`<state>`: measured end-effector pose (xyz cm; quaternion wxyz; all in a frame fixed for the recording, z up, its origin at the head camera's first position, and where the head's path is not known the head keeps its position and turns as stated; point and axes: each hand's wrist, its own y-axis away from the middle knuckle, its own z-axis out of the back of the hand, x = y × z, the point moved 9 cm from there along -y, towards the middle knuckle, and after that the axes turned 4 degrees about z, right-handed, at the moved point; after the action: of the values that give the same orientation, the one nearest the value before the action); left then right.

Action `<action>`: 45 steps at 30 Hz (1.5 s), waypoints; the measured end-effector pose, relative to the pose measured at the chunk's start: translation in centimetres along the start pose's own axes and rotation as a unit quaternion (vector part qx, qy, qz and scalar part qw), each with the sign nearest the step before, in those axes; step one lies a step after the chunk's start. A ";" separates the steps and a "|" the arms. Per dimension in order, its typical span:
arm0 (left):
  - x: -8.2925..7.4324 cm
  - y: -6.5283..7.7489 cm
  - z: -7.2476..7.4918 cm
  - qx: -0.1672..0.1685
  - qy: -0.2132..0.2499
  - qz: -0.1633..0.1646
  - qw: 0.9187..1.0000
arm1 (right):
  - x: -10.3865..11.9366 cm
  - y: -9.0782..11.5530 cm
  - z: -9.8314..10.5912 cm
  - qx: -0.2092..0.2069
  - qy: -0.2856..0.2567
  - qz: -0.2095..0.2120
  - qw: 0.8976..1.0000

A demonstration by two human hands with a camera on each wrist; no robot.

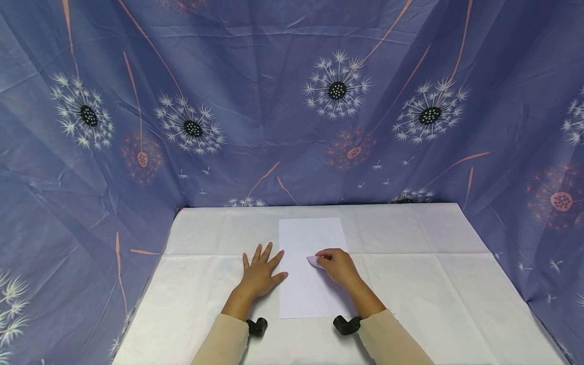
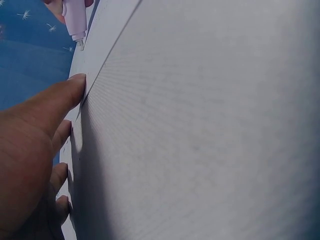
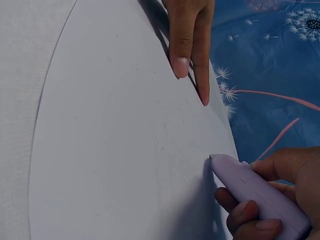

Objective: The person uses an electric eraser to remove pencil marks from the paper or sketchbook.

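Observation:
A sheet of white paper (image 1: 310, 296) lies upright on the white-covered table. My left hand (image 1: 260, 274) rests with spread fingers at the paper's left edge, its thumb and index fingertips touching the sheet. My right hand (image 1: 342, 268) grips a thick lilac pen-shaped tool (image 3: 260, 195) above the right half of the paper. The tool has a tapered nose with a short thin tip, pointing left and close to the sheet; whether it touches cannot be told. In the right wrist view, small dark specks and short marks dot the paper.
A white cloth with fold creases covers the table (image 1: 424, 294). Behind and beside it hangs a blue curtain (image 1: 264, 101) with a dandelion print. Black wrist mounts (image 1: 347, 325) sit at both sleeve cuffs.

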<state>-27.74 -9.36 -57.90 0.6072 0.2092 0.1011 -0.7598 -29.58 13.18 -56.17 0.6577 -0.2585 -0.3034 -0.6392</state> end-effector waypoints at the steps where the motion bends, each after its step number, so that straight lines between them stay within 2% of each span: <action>1: 0.0 0.0 0.0 0.000 0.001 0.000 1.000 | 0.1 0.0 -0.1 0.001 0.001 0.002 1.000; 14: 0.0 -0.1 -0.2 -0.001 -0.007 0.004 1.000 | 0.5 -0.1 -0.8 0.007 0.001 0.008 1.000; 23: 0.0 0.0 -0.3 0.007 -0.012 0.004 1.000 | 0.2 0.2 0.0 -0.003 0.000 -0.001 1.000; 35: -0.1 0.0 -0.2 0.000 -0.009 0.001 1.000 | -0.6 0.0 0.9 -0.016 0.003 -0.003 1.000; 45: -0.2 0.1 0.0 0.001 -0.011 0.003 1.000 | -0.5 0.2 0.6 -0.009 0.001 0.000 1.000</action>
<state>-27.64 -9.21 -57.81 0.6104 0.2021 0.0928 -0.7602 -29.46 13.98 -56.11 0.6554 -0.2636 -0.2976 -0.6422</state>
